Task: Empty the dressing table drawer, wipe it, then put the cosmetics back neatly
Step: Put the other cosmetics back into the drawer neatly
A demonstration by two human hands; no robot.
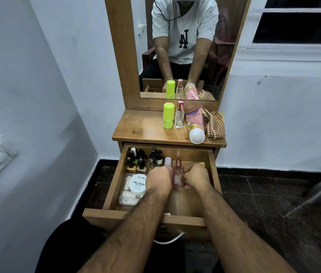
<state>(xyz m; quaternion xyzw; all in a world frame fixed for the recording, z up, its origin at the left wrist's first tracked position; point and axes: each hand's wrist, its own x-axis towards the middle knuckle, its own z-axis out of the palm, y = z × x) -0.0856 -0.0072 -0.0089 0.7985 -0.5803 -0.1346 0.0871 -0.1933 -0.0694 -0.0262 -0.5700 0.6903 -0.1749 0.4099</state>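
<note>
The wooden drawer (112, 186) stands pulled out below the dressing table top (145, 127). Inside it, my left hand (158, 181) curls around a pale pink bottle (168, 161), and my right hand (196, 177) grips a clear pink perfume bottle (178, 179). Both hands sit close together at the drawer's middle. Nail polish bottles (136, 159) and small dark spray bottles (155, 156) stand at the drawer's back left. A white nail polish remover tub (138, 184) rests on a clear plastic box (129, 196) at the front left.
On the table top stand a lime-green stick (168, 115) and a clear perfume bottle (179, 115); a pink tube (195, 125) and a checked cloth (214, 123) lie beside them. A mirror (181, 46) rises behind. White walls flank the table; dark tiled floor lies to the right.
</note>
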